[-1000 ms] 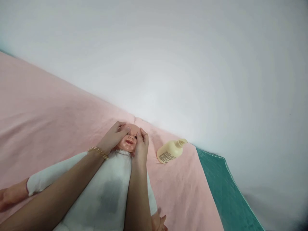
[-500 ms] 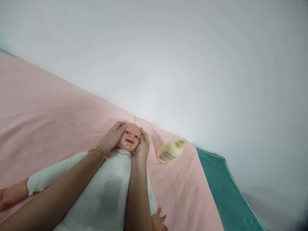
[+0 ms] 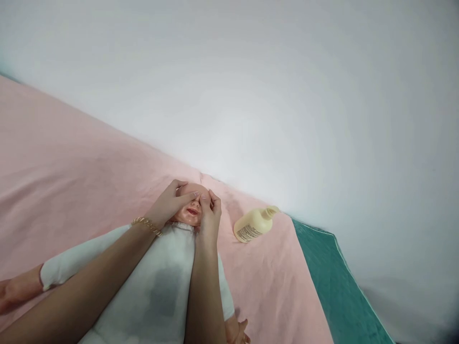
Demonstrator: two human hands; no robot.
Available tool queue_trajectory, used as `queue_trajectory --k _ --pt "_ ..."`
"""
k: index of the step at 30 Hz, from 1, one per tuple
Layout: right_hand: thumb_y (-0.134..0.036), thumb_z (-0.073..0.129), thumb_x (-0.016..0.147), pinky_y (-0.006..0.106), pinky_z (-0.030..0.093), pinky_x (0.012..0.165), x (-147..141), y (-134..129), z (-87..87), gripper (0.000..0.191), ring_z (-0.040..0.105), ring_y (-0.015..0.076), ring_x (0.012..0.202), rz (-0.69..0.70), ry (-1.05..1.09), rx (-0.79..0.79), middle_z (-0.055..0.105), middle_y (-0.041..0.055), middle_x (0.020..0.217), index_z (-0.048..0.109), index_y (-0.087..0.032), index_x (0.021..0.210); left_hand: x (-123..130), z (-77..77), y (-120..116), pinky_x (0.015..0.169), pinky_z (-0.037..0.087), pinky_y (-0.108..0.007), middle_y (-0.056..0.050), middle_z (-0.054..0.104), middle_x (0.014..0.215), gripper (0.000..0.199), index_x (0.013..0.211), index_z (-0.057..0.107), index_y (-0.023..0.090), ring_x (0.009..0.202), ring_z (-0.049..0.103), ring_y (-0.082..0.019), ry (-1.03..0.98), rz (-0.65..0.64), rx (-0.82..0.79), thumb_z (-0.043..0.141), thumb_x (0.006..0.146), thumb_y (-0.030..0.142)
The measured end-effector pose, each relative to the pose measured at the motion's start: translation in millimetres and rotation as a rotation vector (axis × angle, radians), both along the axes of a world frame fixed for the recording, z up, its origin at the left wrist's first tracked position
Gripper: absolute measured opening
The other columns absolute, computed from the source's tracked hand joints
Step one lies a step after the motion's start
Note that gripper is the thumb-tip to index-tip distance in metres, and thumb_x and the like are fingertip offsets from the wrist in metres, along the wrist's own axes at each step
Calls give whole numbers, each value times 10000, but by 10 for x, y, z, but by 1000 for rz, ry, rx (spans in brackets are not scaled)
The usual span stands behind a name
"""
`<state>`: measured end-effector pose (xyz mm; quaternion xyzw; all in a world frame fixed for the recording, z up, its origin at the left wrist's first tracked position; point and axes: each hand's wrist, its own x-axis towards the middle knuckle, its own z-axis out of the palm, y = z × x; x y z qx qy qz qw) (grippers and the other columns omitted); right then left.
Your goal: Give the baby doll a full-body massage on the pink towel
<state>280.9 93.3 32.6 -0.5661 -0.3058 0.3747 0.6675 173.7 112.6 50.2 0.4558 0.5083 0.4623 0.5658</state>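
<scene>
A baby doll (image 3: 187, 217) in a white long-sleeved top lies on its back, its head away from me and its mouth open. My left hand (image 3: 168, 202) cups one side of its head, with the thumb stretched across the brow. On the other side, my right hand (image 3: 211, 212) holds the head, its thumb bent in beside the nose bridge. The two thumb tips almost meet above the nose, and the doll's eyes are hidden beneath them. A gold bracelet (image 3: 147, 225) circles my left wrist.
A pale yellow pump bottle (image 3: 254, 224) stands right of the doll's head on a pink sheet (image 3: 276, 277). Beyond the sheet's right side shows a green surface (image 3: 337, 267). A white wall (image 3: 251, 95) rises behind the bed edge.
Both thumbs have moved from the sides of the doll's head inward over its brow, covering the eyes. The fingers stay around the head; doll and bottle keep their places.
</scene>
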Motion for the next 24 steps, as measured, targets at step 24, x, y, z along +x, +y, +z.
queue_trajectory --k 24 --pt "-295 504 796 359 471 983 53 57 -123 326 581 193 1140 -36 89 57 660 43 1190 686 -206 1052 59 -186 133 992 446 -389 -108 582 1294 525 1219 579 193 1188 551 -284 -95 1 107 553 826 539"
